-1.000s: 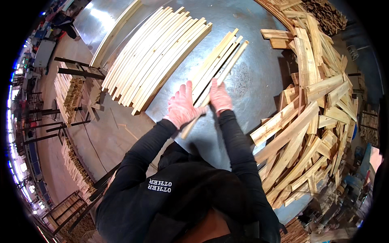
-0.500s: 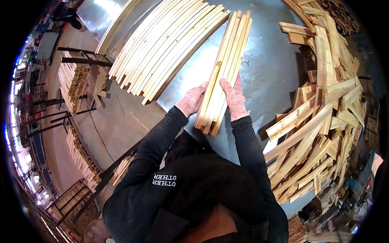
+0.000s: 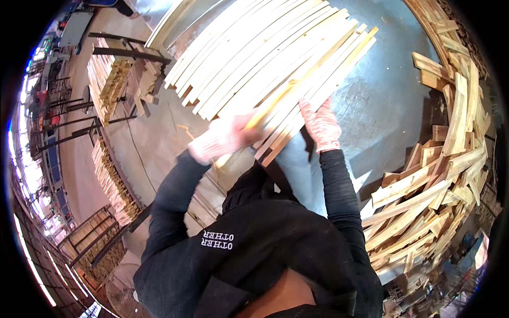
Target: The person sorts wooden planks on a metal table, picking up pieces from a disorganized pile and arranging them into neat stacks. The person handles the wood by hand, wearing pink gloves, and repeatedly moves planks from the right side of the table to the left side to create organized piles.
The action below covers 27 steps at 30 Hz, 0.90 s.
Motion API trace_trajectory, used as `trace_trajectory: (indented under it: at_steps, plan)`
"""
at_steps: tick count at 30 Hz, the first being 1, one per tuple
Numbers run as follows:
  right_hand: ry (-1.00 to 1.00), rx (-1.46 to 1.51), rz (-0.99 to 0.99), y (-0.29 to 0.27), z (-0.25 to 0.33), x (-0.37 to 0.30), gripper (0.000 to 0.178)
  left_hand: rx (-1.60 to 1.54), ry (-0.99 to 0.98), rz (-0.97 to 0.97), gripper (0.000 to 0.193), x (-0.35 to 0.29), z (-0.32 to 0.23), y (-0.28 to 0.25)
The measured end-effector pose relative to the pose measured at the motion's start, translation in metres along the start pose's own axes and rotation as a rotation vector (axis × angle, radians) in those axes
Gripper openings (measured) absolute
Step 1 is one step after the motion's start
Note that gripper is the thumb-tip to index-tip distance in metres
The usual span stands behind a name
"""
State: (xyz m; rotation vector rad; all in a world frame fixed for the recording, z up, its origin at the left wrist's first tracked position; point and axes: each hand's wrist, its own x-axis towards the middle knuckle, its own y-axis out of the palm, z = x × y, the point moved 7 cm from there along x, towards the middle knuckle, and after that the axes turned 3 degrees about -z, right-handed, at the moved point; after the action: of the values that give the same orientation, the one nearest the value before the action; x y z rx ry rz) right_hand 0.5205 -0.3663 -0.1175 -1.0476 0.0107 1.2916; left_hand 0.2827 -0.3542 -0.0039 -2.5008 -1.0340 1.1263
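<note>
My left hand, in a pale pink knit glove and blurred by motion, is closed around the near part of a long wooden strip. That strip lies angled at the left side of a small bundle of wooden strips. On the bundle's right side my gloved right hand grips it, thumb on top, the other fingers partly hidden. The near ends of the bundle are tilted up off the metal table. A wide row of similar strips lies side by side just left of the bundle.
A large loose heap of wooden offcuts covers the table's right side. Stacked strips on dark metal racks stand to the left, beyond the table edge. A fan is at the lower left.
The bundle has moved left against the row, its angle leaning more to the right. My left hand has swung left and nearer me, shifting one strip apart from the others. The view has turned slightly.
</note>
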Motion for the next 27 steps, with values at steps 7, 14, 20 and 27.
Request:
trace_trajectory:
  at_steps: [7, 14, 20, 27]
  plan:
    - [-0.098, 0.108, 0.075, 0.019, 0.046, 0.006, 0.114, 0.06, -0.054, -0.597, 0.047, -0.024, 0.044, -0.134]
    - [0.091, -0.399, -1.205, -0.183, -0.118, -0.155, 0.106, 0.898, -0.211, -0.481, 0.058, 0.071, 0.121, -0.135]
    - [0.499, 0.236, -1.107, -0.191, -0.319, -0.218, 0.086, -0.124, 0.513, -0.65, 0.066, 0.048, -0.06, -0.021]
    - [-0.099, 0.275, -0.773, -0.254, -0.199, -0.196, 0.038, -0.491, 0.167, 0.767, 0.053, 0.008, -0.184, 0.327]
